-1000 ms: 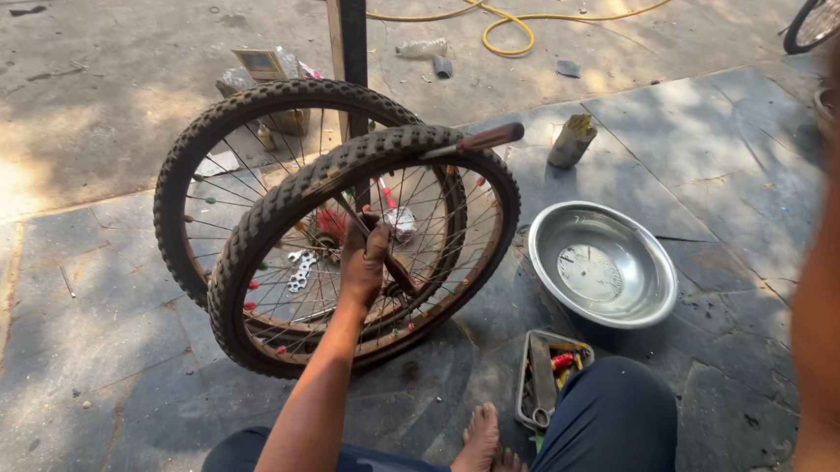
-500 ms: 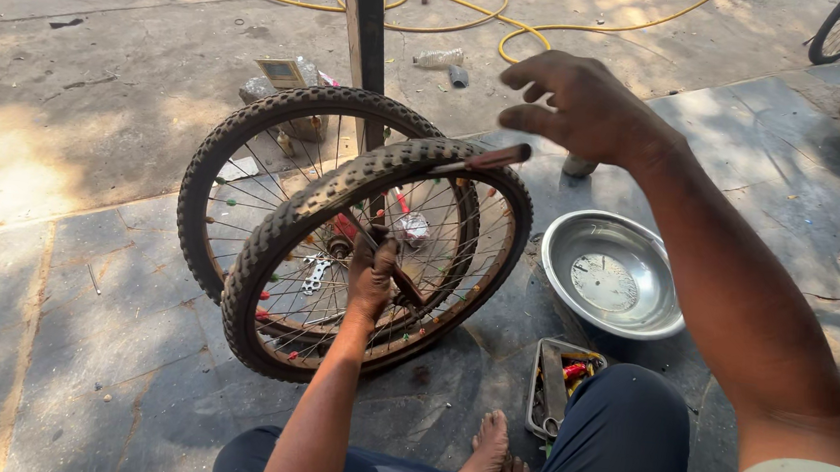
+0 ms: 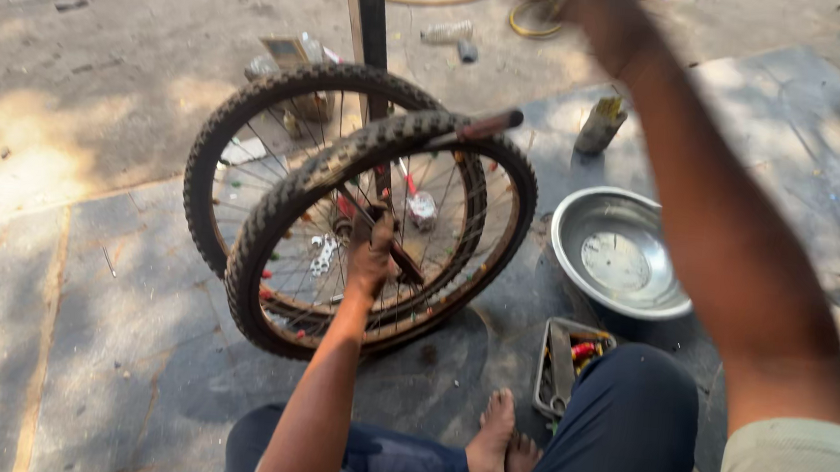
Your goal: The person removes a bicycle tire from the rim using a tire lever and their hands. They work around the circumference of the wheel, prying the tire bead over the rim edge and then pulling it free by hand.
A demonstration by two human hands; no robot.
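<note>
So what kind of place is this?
Probably an outdoor, roadside bicycle repair spot. Two wheels stand on the pavement, the left hand at the front one's hub, with a tool tray and a steel bowl beside the seated person.

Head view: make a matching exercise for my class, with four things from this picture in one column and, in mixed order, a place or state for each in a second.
Things
1. left hand
2. right hand
3. steel bowl
4. tool tray

Places or states
A. raised high, blurred, at the top edge
B. on the paving, right of the front wheel
C. grips the middle of the front wheel
D. on the ground beside the bent knee

Pairs: 1-C, 2-A, 3-B, 4-D
</note>
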